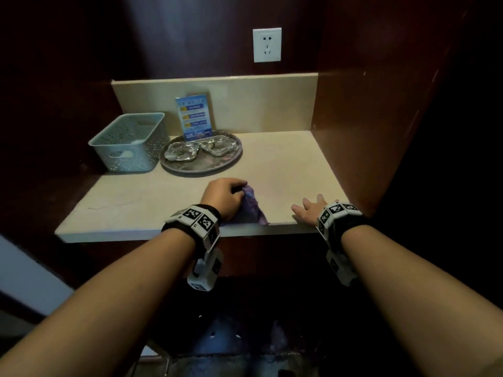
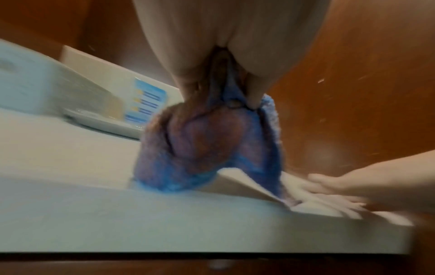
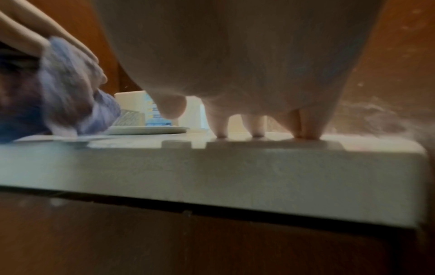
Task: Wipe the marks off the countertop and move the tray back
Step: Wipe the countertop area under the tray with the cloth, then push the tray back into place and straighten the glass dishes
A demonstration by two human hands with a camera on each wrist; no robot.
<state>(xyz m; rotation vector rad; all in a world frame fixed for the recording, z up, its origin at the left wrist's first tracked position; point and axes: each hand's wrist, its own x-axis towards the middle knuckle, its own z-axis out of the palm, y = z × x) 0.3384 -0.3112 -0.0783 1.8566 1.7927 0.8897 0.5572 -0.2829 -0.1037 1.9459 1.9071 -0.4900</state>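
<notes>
Fingers of the left hand curl down over a bunched blue-purple cloth, pinching its upper folds so that the rest spills beneath the palm onto the countertop, with one corner trailing right up to the front edge. From the left wrist view the cloth hangs in a thick wad below the knuckles and its lower folds touch the stone. Further right, the right hand lies flat with straight, spread fingers, their tips pressed on the countertop near its front right corner, gripping nothing; it looks like a brace rather than a working hand. Beyond the cloth, away from the person and slightly to the left, sits the round tray, carrying two glass ashtrays and a blue printed card propped at its back. The tray is just beside a pale perforated basket on its left, and a clear strip of stone lies between its near rim and the left knuckles. No marks are plain to see in this dim light. Judging by this layout, the left hand is the nearer one to the tray, which lies straight ahead of its fingers, while the wide bare stretch of countertop opens to the right of the tray.
</notes>
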